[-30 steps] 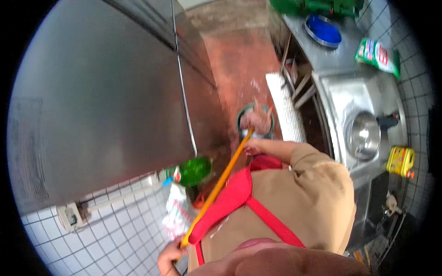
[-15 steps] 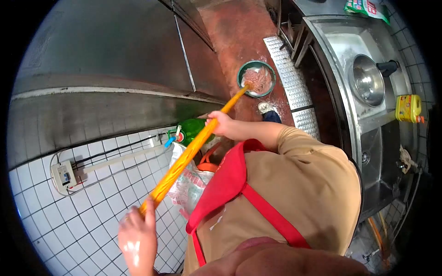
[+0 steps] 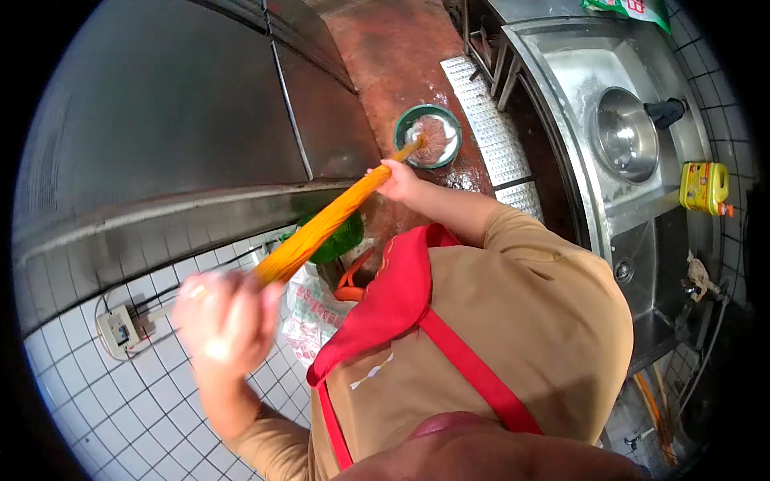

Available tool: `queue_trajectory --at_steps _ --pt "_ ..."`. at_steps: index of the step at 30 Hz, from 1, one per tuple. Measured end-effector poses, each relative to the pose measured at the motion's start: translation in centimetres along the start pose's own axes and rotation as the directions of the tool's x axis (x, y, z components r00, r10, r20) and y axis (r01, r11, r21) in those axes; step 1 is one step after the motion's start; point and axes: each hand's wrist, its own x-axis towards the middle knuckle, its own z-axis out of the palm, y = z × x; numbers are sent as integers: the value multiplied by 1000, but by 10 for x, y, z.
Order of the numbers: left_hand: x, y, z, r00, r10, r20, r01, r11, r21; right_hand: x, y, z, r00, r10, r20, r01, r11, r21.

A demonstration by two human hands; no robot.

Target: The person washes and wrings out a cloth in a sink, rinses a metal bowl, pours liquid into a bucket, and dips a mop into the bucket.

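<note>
A mop's orange-yellow handle (image 3: pixel 329 224) runs slantwise from the lower left up to a round green basin (image 3: pixel 405 158) on the floor. In the basin, the mop's pinkish strands (image 3: pixel 434 143) lie spread among white suds. My left hand (image 3: pixel 228 321), slightly blurred, is closed around the handle's upper end. Farther down the shaft, my right hand (image 3: pixel 395 183) grips it with wrapped fingers. Both hands hold the handle above the floor, and the shaft hides part of what lies beneath it.
Metal sinks (image 3: pixel 553 52) on the right hold a steel bowl (image 3: pixel 626 132); a yellow jug (image 3: pixel 704 188) stands beside them. A metal cabinet (image 3: pixel 160 104) fills the left. Near the tiled wall are a green bottle (image 3: pixel 341 240), a plastic bag (image 3: pixel 309 313) and a switch box (image 3: pixel 118 331).
The handle's upper end and my left hand have moved up toward the camera. The mop strands now sit more bunched and upright in the basin, with more suds showing. My view has shifted slightly.
</note>
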Motion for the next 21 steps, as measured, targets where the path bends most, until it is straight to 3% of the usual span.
queue_trajectory --at_steps 1,3,6,7,8,9,10,13,14,16,17,18,19,20,21 --pt "18 -1 26 993 79 -84 -80 997 0 -3 -13 4 994 -75 -83 68 994 -85" --pt "48 -2 59 994 81 -73 -86 994 -73 10 -48 -5 989 -43 -145 5 967 -254" --pt "83 -10 86 995 70 -70 -77 992 -97 -2 -83 1 973 -169 -157 9 709 -705" --pt "94 -14 93 995 70 -68 -77 992 -102 -6 -89 5 942 -331 56 181 359 -916" --pt "103 -16 99 995 69 -68 -75 991 -106 -9 -94 9 870 -384 310 309 -67 -949" --pt "111 -15 103 995 79 -69 -87 988 -131 -13 -97 12 771 -315 554 373 -481 -793" --pt "119 -12 106 994 88 -71 -98 983 -153 -18 -98 19 642 -220 734 405 -716 -569" --pt "142 -6 107 991 100 -93 -116 975 -192 -37 -98 46 609 -142 781 439 -759 -480" --pt "146 -7 107 990 98 -99 -117 973 -199 -45 -103 59 519 -82 851 411 -849 -332" --pt "151 -16 113 990 61 -126 -90 968 -235 -29 -122 73 654 80 752 535 -752 -385" --pt "155 -21 109 988 -16 -156 -40 935 -352 -23 -129 79 709 174 684 580 -695 -425" --pt "147 -24 107 952 -166 -259 20 874 -485 -16 -138 87 692 171 701 638 -600 -483" --pt "141 -30 104 882 -316 -348 46 795 -605 -22 -140 107 692 88 716 701 -321 -637" --pt "128 -33 104 789 -444 -425 21 710 -704 -35 -142 135 620 13 784 754 -286 -592" --pt "110 -34 106 673 -572 -470 -26 616 -787 -63 -141 177 708 -12 706 663 -336 -670"
